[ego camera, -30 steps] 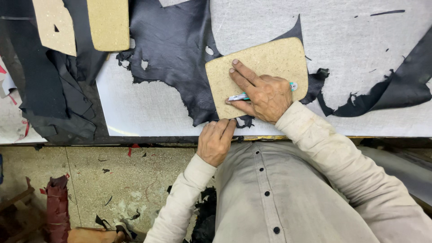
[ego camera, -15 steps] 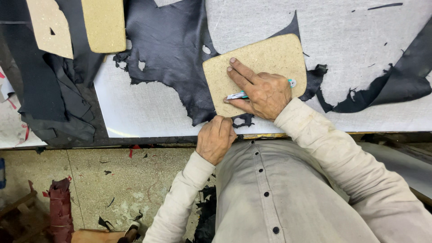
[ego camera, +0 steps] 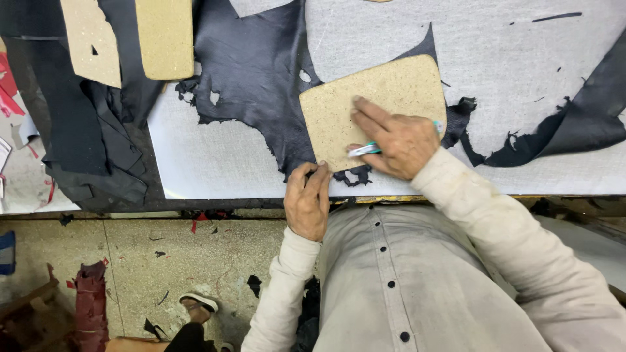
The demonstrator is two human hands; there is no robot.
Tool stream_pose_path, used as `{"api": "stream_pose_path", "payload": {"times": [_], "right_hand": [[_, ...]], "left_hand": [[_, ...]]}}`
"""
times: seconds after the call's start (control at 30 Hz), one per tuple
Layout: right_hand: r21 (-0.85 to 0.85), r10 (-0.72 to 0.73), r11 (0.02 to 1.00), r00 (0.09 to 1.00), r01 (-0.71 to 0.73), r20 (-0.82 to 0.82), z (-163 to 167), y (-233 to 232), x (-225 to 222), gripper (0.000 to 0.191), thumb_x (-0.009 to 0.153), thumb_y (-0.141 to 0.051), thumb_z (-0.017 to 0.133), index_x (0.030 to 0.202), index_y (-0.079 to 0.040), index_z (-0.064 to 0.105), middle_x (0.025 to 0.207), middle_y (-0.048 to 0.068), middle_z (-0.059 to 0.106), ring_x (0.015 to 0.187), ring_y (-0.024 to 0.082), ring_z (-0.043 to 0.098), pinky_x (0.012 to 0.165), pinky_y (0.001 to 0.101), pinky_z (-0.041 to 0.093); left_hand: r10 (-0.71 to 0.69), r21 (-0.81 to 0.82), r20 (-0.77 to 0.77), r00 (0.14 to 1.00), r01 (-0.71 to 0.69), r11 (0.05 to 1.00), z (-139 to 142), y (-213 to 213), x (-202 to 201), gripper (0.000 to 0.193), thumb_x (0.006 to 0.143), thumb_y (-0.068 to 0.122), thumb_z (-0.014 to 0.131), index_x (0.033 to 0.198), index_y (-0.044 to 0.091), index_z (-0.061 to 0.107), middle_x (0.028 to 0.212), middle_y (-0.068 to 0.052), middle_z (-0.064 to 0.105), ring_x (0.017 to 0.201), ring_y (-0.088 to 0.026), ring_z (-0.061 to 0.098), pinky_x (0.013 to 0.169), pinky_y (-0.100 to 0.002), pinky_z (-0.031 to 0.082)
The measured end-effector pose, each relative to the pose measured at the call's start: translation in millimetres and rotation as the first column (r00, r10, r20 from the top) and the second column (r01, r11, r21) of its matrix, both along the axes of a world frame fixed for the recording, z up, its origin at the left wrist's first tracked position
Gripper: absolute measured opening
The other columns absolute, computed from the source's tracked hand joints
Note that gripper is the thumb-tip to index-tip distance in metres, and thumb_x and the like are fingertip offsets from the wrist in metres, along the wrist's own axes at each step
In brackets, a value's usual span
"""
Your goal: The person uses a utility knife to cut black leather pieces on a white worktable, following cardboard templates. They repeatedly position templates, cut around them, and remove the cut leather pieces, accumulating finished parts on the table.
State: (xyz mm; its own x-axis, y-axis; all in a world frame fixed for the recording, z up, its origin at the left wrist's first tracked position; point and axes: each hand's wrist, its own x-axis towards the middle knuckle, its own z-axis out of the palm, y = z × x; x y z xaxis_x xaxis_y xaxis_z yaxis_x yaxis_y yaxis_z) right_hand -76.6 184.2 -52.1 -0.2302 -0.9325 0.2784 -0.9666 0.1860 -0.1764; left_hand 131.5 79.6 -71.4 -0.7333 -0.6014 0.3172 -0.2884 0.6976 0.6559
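Note:
A tan cardboard pattern piece (ego camera: pixel 385 98) lies flat on a sheet of black leather (ego camera: pixel 257 72) on the white cutting table (ego camera: pixel 215 163). My right hand (ego camera: pixel 394 140) presses on the pattern's lower right part with fingers spread, and holds a slim teal and silver tool (ego camera: pixel 364 149) along the pattern's lower edge. My left hand (ego camera: pixel 308 199) is at the table's front edge, fingertips touching the pattern's lower left corner and the leather beneath it.
Two more tan pattern pieces (ego camera: pixel 163 36) lie at the upper left on a heap of dark leather (ego camera: pixel 85 143). A black leather offcut (ego camera: pixel 574 127) trails at the right. Scraps litter the floor (ego camera: pixel 163 261), where a sandalled foot (ego camera: pixel 199 303) shows.
My left hand has slid up from the table's edge onto the pattern's lower left corner. My right hand stays pressed on the pattern with the tool.

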Motion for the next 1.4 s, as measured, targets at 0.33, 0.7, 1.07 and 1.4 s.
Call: {"api": "stream_pose_path", "payload": {"times": [0.33, 0.7, 1.07, 1.4], "right_hand": [[0.012, -0.307, 0.951, 0.94, 0.309, 0.149, -5.0, 106.2, -22.4, 0.046, 0.088, -0.034, 0.087, 0.126, -0.01, 0.078, 0.141, 0.004, 0.07, 0.081, 0.021, 0.074, 0.06, 0.0319, 0.055], [-0.02, -0.263, 0.963, 0.951, 0.269, 0.164, -5.9, 105.7, -24.3, 0.047, 0.092, -0.033, 0.085, 0.132, -0.01, 0.076, 0.142, 0.005, 0.069, 0.098, 0.023, 0.076, 0.071, 0.0298, 0.059], [0.008, -0.284, 0.958, 0.941, 0.287, 0.185, -15.4, 109.8, -23.5, 0.05, 0.085, -0.033, 0.085, 0.128, -0.01, 0.076, 0.143, 0.003, 0.068, 0.091, 0.021, 0.076, 0.064, 0.0301, 0.058], [0.024, -0.279, 0.96, 0.941, 0.279, 0.192, -8.5, 109.9, -18.5, 0.05, 0.088, -0.03, 0.086, 0.13, -0.007, 0.074, 0.142, 0.009, 0.069, 0.106, 0.027, 0.075, 0.079, 0.0336, 0.061]], "left_hand": [[0.218, 0.048, -0.088, 0.972, -0.214, 0.976, -15.8, 32.3, -2.1, 0.019, 0.094, -0.002, 0.074, 0.113, -0.001, 0.075, 0.117, -0.014, 0.07, 0.105, -0.027, 0.067, 0.092, -0.037, 0.056], [0.295, 0.125, -0.162, 0.942, -0.277, 0.953, -27.2, 40.1, -5.4, 0.015, 0.092, 0.001, 0.076, 0.107, 0.0, 0.076, 0.112, -0.012, 0.075, 0.1, -0.025, 0.072, 0.09, -0.035, 0.056], [0.335, 0.187, -0.126, 0.934, -0.31, 0.932, -22.2, 40.1, -3.8, 0.022, 0.092, 0.002, 0.076, 0.114, 0.002, 0.074, 0.111, -0.011, 0.075, 0.097, -0.022, 0.07, 0.083, -0.031, 0.057], [0.236, 0.25, -0.321, 0.917, -0.158, 0.955, 1.1, 86.8, -3.4, 0.035, 0.094, -0.002, 0.073, 0.127, -0.005, 0.063, 0.125, -0.019, 0.07, 0.09, -0.027, 0.065, 0.076, -0.032, 0.058]]}}
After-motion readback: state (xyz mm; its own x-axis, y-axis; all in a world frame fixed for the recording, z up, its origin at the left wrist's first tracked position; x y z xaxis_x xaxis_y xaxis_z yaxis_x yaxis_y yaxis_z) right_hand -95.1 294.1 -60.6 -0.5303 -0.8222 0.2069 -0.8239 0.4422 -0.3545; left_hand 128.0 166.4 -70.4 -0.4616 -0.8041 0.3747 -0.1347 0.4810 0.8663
